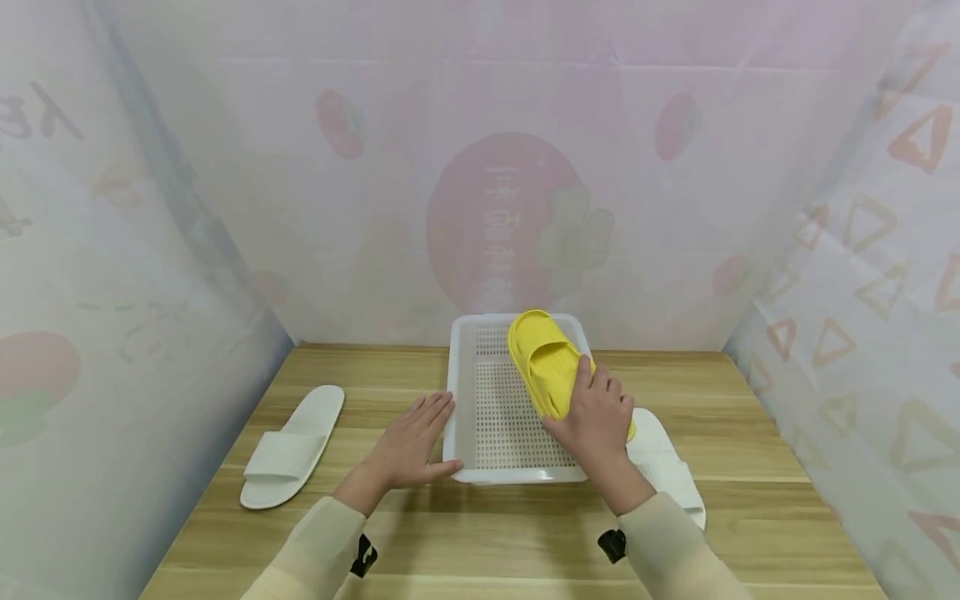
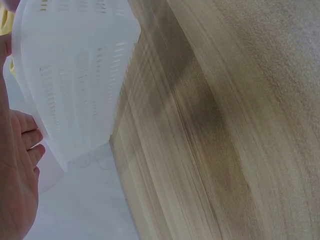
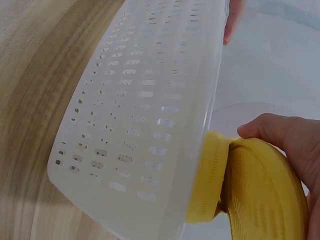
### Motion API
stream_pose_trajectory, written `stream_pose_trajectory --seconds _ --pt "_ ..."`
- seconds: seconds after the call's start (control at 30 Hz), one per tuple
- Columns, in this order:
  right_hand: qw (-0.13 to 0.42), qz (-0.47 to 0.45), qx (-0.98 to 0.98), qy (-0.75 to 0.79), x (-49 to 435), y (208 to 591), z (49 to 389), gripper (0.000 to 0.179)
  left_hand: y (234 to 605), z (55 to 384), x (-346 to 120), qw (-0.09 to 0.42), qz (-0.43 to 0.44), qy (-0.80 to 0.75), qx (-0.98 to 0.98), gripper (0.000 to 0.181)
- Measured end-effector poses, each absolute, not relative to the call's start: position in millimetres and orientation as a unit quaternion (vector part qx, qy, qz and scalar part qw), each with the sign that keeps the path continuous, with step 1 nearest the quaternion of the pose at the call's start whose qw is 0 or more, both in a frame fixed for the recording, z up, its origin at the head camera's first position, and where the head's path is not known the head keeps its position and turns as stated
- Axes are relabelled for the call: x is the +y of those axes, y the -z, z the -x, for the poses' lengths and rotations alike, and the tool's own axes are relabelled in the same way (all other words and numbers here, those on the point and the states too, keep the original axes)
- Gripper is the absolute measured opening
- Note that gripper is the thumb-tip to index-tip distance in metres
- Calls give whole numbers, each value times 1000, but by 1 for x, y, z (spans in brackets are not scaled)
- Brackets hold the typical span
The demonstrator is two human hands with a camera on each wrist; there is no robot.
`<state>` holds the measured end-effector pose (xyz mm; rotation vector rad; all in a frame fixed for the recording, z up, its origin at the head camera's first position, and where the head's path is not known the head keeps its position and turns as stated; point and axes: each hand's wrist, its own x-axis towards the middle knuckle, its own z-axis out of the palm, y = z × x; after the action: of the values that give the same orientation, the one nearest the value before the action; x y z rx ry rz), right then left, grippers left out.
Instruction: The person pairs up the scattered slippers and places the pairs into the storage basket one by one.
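My right hand, the nearer, pinches the yellow slipper near its heel, long axis running forward-left from my grip over the white basket, whose opposite rim my extended left hand touches.

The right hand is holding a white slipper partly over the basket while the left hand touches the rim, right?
Not quite: the head view shows a yellow slipper, not a white one. The right hand holds it partly over the basket while the left hand touches the rim.
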<state>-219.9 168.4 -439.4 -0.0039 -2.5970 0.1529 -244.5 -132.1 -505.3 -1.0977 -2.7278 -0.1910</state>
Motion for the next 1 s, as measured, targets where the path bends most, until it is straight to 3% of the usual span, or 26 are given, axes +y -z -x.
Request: stream_pose_trajectory --seconds 0.73,1.0 --pt "158 70 -983 -67 154 439 235 114 503 246 -130 93 369 61 -923 95" --pt "144 88 -984 -60 149 441 241 116 505 247 -130 97 370 61 -922 95"
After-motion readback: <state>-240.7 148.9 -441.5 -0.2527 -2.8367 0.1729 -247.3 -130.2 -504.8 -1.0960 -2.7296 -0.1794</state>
